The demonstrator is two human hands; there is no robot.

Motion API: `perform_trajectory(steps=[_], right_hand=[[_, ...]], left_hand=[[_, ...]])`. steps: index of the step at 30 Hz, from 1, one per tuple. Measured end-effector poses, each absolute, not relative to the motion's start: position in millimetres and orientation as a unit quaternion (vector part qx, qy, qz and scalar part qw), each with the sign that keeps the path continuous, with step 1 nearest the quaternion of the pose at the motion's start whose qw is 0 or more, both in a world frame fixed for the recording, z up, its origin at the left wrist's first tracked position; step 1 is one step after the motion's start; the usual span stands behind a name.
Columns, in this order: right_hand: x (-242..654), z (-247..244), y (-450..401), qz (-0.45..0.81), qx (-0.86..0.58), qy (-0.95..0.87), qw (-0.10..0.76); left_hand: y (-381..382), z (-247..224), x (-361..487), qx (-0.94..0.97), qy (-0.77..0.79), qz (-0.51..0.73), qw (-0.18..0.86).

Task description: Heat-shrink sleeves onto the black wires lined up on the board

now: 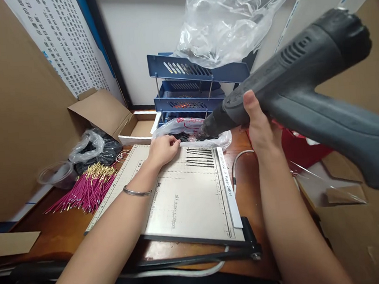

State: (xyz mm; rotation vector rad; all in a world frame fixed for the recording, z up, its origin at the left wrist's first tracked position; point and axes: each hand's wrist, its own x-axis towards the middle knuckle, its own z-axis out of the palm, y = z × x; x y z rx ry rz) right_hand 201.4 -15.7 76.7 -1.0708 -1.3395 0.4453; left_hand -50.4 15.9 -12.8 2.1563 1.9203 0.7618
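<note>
My right hand (261,122) is wrapped round the barrel of a large grey heat gun (270,77), whose nozzle points down and left to a plastic bag (224,140). Dark thin pieces (182,136) lie in the bag's opening. At the near edge of this bag is my left hand (165,149), its fingers curled; what they grip, if anything, is hidden. Several black strips (200,158) lie in a row on the cream paper cutter board (188,199), just right of my left hand.
Pink wires with gold ends (90,186) lie left of the cutter, beside a clear tub (57,174). An open cardboard box (107,111) and blue trays (186,102) stand behind. The cutter's black arm (186,261) crosses the front. A white cable (234,169) runs along its right.
</note>
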Motion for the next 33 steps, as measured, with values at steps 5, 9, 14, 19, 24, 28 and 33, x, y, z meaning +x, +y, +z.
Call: perform_trajectory(steps=[5,9,14,19,24,28,33], right_hand=[[206.9,95.2,-17.6,0.068,-0.529,-0.638,0.556],[216.3,93.0,-14.2,0.045,-0.538,-0.638,0.549],[228.0,88.8,-0.3,0.097,-0.509,-0.606,0.603],[225.7,91.2,2.4,0.126,-0.515,-0.564,0.633],[227.9,89.2,1.9,0.117,-0.499,-0.576,0.637],[226.6,90.7,0.4,0.123,-0.501,-0.556,0.652],[217.8,95.9,-3.6,0.111,-0.451,-0.534,0.707]], left_hand=[[17.1,-14.8,-55.0,0.708,0.650,0.262,0.084],[19.3,-15.1,-60.6,0.689,0.660,0.289,0.082],[19.3,-11.9,-65.7,0.657,0.659,0.346,0.119],[17.8,-8.5,-70.3,0.628,0.676,0.365,0.121],[17.4,-5.1,-74.3,0.617,0.676,0.386,0.111],[17.4,-4.0,-76.4,0.610,0.677,0.397,0.110],[16.0,-3.7,-75.5,0.592,0.683,0.403,0.145]])
